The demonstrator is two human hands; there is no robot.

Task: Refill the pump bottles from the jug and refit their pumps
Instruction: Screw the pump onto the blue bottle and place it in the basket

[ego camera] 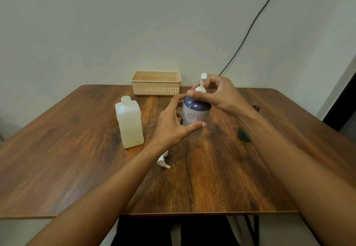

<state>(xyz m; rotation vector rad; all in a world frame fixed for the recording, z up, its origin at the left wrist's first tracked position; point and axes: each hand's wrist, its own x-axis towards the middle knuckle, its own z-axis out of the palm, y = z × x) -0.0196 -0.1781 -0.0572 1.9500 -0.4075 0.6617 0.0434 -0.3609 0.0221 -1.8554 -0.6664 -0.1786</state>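
A pump bottle, white with a dark blue shoulder and flower print, stands upright mid-table. My left hand grips its body from the left, thumb across the front. My right hand pinches the white pump at the collar on the bottle's neck. The translucent white jug stands uncapped to the left of the bottle, apart from both hands. A second white pump lies loose on the table under my left wrist.
A beige slotted basket sits at the table's far edge by the wall. Two small dark objects lie right of the bottle, partly hidden by my right forearm. A black cable runs down the wall.
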